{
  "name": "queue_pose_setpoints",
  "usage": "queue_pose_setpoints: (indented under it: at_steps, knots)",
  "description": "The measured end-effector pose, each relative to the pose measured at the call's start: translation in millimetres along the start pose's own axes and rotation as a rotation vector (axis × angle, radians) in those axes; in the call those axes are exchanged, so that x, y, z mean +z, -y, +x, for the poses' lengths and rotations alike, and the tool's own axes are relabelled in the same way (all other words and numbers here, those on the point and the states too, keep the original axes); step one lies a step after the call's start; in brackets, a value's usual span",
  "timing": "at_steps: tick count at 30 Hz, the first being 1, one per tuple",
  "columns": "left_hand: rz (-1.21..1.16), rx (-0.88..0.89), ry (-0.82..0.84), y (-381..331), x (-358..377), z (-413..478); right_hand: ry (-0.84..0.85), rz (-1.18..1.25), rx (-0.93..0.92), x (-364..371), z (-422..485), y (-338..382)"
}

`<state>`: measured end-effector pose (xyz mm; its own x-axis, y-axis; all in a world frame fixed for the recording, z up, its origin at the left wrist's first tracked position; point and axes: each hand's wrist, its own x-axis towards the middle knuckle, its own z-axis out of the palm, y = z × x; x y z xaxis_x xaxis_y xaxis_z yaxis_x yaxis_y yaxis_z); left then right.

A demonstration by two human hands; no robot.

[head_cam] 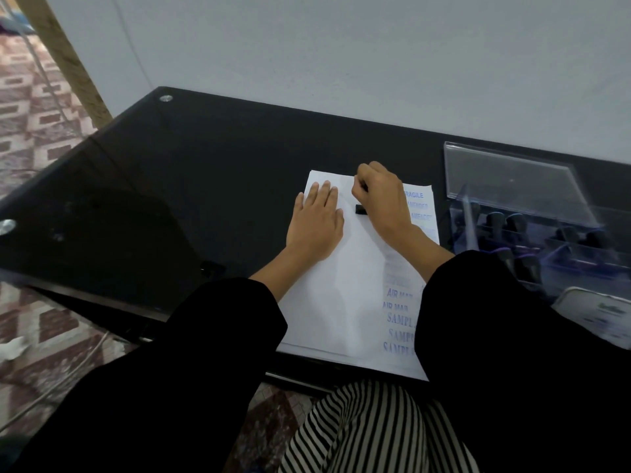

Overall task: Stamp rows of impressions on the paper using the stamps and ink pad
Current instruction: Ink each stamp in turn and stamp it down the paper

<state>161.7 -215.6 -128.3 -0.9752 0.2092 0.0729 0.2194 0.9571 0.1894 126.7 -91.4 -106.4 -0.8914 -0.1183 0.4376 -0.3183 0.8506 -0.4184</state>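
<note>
A white sheet of paper [355,285] lies on the black glass table [191,186]. Blue stamped words run down its right side, among them FRAGILE, AIR MAIL and SAMPLE. My left hand [316,221] rests flat on the sheet's upper left part, fingers straight. My right hand [382,196] grips a black stamp [361,209] whose base stands on the paper near the top middle. Most of the stamp's handle is hidden inside my fist.
A clear plastic box [532,227] with its lid up holds several black-handled stamps at the right. A white-lidded flat case [601,315] lies at the right edge, by my right sleeve. Patterned carpet lies to the left of the table.
</note>
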Motion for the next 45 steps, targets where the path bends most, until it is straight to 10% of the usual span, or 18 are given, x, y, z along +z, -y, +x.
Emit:
queue_pose_setpoints:
  at_steps: [19, 45]
  knots:
    - [-0.033, -0.001, -0.064, -6, -4, -1, -0.156, 0.152, 0.182, -38, -25, -10]
    - [-0.384, 0.563, -0.096, -179, -45, -139, -0.242, -0.133, 0.289, -212, -206, -37]
